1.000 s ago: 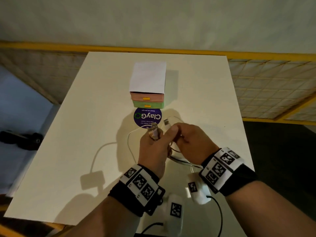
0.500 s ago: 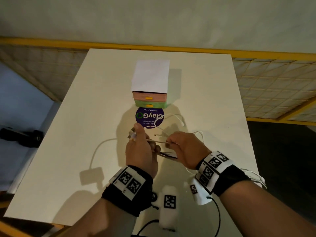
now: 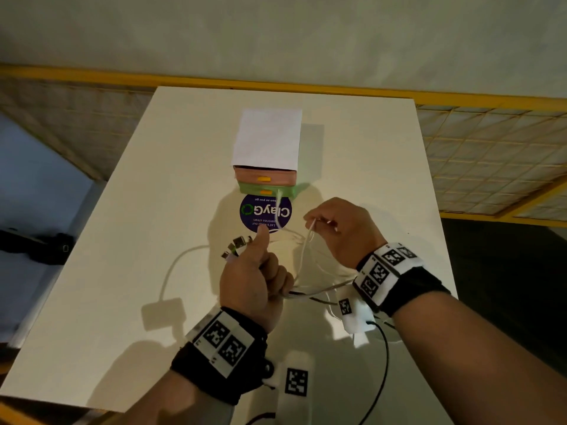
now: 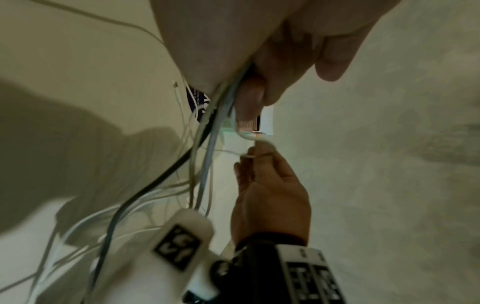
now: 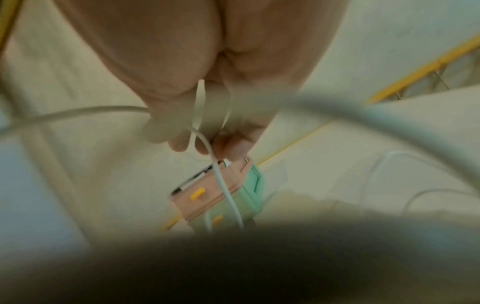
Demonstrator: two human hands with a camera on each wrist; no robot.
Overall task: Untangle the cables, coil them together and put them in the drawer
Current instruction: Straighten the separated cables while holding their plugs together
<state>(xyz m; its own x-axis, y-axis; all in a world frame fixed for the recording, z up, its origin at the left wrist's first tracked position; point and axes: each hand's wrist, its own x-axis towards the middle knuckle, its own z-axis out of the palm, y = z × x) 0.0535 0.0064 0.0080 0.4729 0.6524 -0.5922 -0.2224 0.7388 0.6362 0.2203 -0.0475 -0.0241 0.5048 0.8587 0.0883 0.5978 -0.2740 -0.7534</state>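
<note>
My left hand grips a bundle of cables, white, grey and one black, with their metal plugs sticking out past the thumb. In the left wrist view the cables hang down from the fist. My right hand pinches a thin white cable and holds it up to the right; the right wrist view shows that cable running from the fingers. A small drawer unit with a pink and a green drawer, both shut, stands beyond the hands.
A purple round sticker lies in front of the drawers on the white table. A white cable with a flat adapter trails left. A yellow rail runs behind the table. The wrist cameras' own leads hang near the front edge.
My hands have pulled apart: the right hand moved right and away, drawing a thin white cable out of the bundle. The left hand stays gripping the plug ends.
</note>
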